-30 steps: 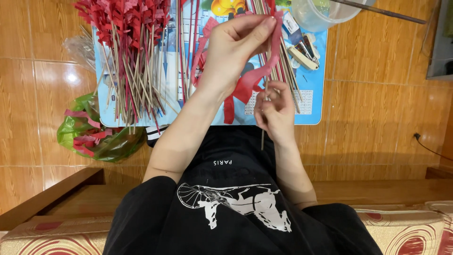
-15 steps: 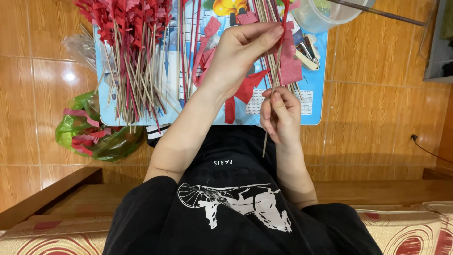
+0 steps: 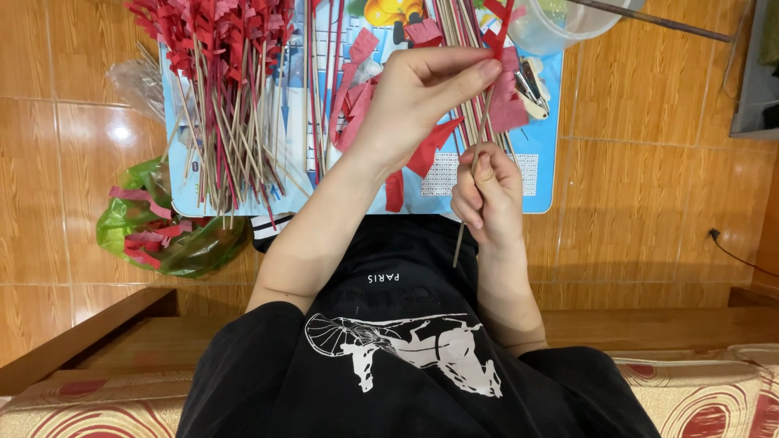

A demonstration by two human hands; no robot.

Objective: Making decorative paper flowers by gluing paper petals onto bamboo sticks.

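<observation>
The right hand [image 3: 487, 199] is closed around a thin stick [image 3: 473, 182], and the left hand [image 3: 418, 93] pinches red paper [image 3: 505, 24] at the stick's top. The stick looks stiff but light and best held low, while the paper looks soft and easy to tear. Below them a blue mat [image 3: 544, 146] lies on shiny orange floor tiles [image 3: 649, 162].

Tiled floor [image 3: 649, 211]: blue mat [image 3: 544, 174], green bag [image 3: 162, 235], plastic tub [image 3: 560, 24].
</observation>
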